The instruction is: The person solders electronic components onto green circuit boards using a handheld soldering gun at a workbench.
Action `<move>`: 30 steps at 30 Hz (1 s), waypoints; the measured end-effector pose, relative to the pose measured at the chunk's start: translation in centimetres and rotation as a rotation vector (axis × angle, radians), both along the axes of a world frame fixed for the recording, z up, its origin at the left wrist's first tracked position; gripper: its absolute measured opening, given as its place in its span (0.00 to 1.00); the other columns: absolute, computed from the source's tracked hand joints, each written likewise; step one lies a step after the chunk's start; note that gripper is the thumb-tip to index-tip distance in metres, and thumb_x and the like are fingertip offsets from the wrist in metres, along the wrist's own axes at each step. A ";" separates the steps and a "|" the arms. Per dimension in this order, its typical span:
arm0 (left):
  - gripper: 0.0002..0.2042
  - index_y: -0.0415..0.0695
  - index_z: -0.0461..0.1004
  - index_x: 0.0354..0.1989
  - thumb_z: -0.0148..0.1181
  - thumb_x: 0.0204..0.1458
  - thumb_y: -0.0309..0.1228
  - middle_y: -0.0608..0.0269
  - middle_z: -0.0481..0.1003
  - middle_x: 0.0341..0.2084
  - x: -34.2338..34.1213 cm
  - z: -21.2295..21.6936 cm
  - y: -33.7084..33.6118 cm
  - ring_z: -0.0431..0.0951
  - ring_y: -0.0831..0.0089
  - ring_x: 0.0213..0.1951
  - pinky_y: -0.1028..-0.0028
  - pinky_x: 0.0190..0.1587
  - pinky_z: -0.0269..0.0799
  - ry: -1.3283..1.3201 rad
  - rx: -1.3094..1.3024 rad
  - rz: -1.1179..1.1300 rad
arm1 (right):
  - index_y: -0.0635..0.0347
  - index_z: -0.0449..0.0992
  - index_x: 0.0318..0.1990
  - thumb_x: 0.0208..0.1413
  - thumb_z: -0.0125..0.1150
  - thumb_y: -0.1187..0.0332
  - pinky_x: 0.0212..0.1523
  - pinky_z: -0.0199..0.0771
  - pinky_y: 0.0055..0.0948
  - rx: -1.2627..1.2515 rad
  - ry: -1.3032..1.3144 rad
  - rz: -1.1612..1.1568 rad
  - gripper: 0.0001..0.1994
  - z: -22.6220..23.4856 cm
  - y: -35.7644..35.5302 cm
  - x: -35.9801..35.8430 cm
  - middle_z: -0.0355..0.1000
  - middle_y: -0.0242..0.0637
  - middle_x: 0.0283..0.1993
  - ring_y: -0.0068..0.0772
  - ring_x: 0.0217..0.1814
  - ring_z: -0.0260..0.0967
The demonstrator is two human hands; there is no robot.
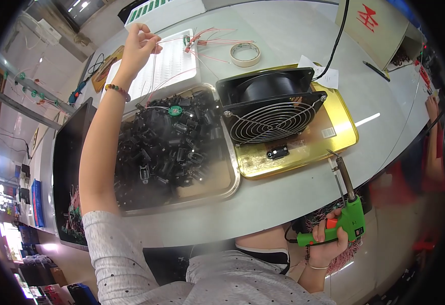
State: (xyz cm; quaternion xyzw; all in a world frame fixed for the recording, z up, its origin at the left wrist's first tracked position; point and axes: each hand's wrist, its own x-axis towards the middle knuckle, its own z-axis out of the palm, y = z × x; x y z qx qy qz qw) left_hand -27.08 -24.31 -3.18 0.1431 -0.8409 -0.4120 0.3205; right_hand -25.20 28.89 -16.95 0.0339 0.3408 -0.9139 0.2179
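My left hand (142,43) is raised over the white ribbed tray (179,76) at the far side of the table, thumb and fingers pinched on a thin red-and-white wire (155,63). The wire hangs toward a metal tray (236,178) heaped with small black plastic housings (176,152). Among these lies a round green circuit board (175,110). My right hand (329,245) grips a green soldering gun (353,221) with an orange trigger, beyond the near table edge. Its tip points up toward a shallow gold tin (348,134). One black housing (278,152) lies in that tin.
A black square fan (270,122) with a wire grille stands on the tin, its cord rising behind. Near it are a tape roll (245,63), red wires (217,41), a black pen (376,71) and a cardboard box (370,30). A dark tray (67,173) sits at the left. Another person's hand (432,107) shows far right.
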 end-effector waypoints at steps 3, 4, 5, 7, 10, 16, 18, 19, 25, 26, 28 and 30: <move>0.08 0.41 0.55 0.35 0.48 0.49 0.23 0.54 0.70 0.28 0.1 -0.1 -0.5 0.73 0.73 0.30 0.77 0.33 0.71 -0.043 -0.066 0.018 | 0.63 0.59 0.48 0.40 0.47 0.63 0.17 0.53 0.23 -0.012 -0.014 -0.003 0.24 0.0 0.0 0.0 0.62 0.36 0.43 0.24 0.14 0.52; 0.08 0.42 0.56 0.35 0.49 0.50 0.24 0.56 0.70 0.29 0.2 0.0 -0.6 0.73 0.74 0.30 0.77 0.35 0.71 -0.049 -0.063 0.007 | 0.63 0.59 0.48 0.40 0.47 0.63 0.17 0.53 0.23 -0.012 -0.016 -0.003 0.24 0.0 0.0 0.0 0.62 0.36 0.43 0.24 0.14 0.52; 0.09 0.43 0.57 0.35 0.50 0.50 0.25 0.57 0.71 0.30 0.2 0.1 -0.6 0.72 0.75 0.31 0.77 0.36 0.70 -0.055 -0.058 -0.006 | 0.63 0.59 0.48 0.40 0.47 0.63 0.16 0.53 0.23 -0.008 -0.013 -0.010 0.24 0.1 -0.1 0.0 0.63 0.37 0.42 0.24 0.14 0.52; 0.09 0.43 0.58 0.35 0.50 0.49 0.25 0.57 0.71 0.30 0.3 0.3 -0.4 0.72 0.75 0.31 0.77 0.37 0.70 -0.062 -0.031 -0.012 | 0.63 0.59 0.47 0.40 0.47 0.63 0.16 0.53 0.23 -0.004 -0.011 -0.018 0.24 0.1 -0.1 0.0 0.63 0.37 0.42 0.24 0.14 0.52; 0.09 0.41 0.59 0.36 0.51 0.47 0.25 0.54 0.71 0.31 0.6 0.6 0.0 0.73 0.73 0.31 0.77 0.38 0.70 -0.085 0.084 -0.045 | 0.64 0.59 0.46 0.41 0.47 0.64 0.16 0.53 0.24 -0.024 0.003 -0.018 0.23 0.1 -0.2 0.0 0.64 0.39 0.40 0.24 0.13 0.52; 0.09 0.39 0.62 0.35 0.52 0.46 0.25 0.55 0.70 0.33 0.9 -0.3 0.2 0.72 0.71 0.35 0.76 0.43 0.68 -0.136 0.501 -0.123 | 0.66 0.58 0.45 0.44 0.46 0.67 0.13 0.54 0.20 -0.067 0.058 -0.002 0.19 0.3 -0.4 -0.1 0.64 0.40 0.40 0.22 0.13 0.51; 0.07 0.41 0.64 0.35 0.52 0.46 0.24 0.59 0.70 0.34 0.8 -0.7 0.1 0.72 0.76 0.35 0.79 0.40 0.69 -0.113 0.601 -0.144 | 0.67 0.58 0.45 0.44 0.46 0.67 0.13 0.54 0.21 -0.073 0.053 0.004 0.20 0.3 -0.4 -0.1 0.64 0.40 0.40 0.22 0.13 0.51; 0.07 0.41 0.64 0.35 0.52 0.46 0.24 0.59 0.70 0.34 0.9 -0.7 0.1 0.72 0.76 0.35 0.79 0.40 0.69 -0.114 0.600 -0.145 | 0.67 0.58 0.45 0.44 0.46 0.67 0.13 0.54 0.21 -0.074 0.053 0.003 0.20 0.3 -0.4 -0.1 0.64 0.40 0.40 0.22 0.13 0.51; 0.11 0.40 0.64 0.37 0.55 0.43 0.20 0.60 0.71 0.34 0.8 -0.9 1.0 0.72 0.77 0.36 0.79 0.43 0.69 -0.051 0.502 -0.122 | 0.67 0.58 0.45 0.45 0.47 0.67 0.13 0.54 0.21 -0.071 0.073 0.012 0.20 0.2 -0.3 -0.2 0.64 0.40 0.40 0.22 0.13 0.52; 0.13 0.38 0.64 0.38 0.56 0.42 0.21 0.59 0.71 0.33 0.8 -0.9 0.9 0.72 0.75 0.36 0.78 0.44 0.68 -0.044 0.482 -0.126 | 0.67 0.58 0.45 0.45 0.47 0.67 0.13 0.55 0.21 -0.075 0.064 0.008 0.20 0.2 -0.3 -0.1 0.64 0.40 0.40 0.22 0.13 0.52; 0.14 0.37 0.64 0.39 0.57 0.41 0.21 0.59 0.70 0.33 0.9 -1.0 0.4 0.71 0.74 0.37 0.77 0.45 0.68 -0.039 0.462 -0.129 | 0.67 0.58 0.45 0.45 0.47 0.67 0.13 0.55 0.21 -0.080 0.054 0.004 0.20 0.3 -0.3 -0.1 0.64 0.40 0.40 0.22 0.13 0.52; 0.14 0.37 0.65 0.38 0.57 0.41 0.22 0.59 0.71 0.33 0.9 -1.1 0.0 0.71 0.75 0.36 0.78 0.44 0.68 -0.053 0.469 -0.082 | 0.66 0.58 0.45 0.42 0.46 0.65 0.15 0.54 0.24 -0.060 0.022 -0.003 0.21 0.3 -0.3 -0.1 0.65 0.42 0.39 0.25 0.13 0.53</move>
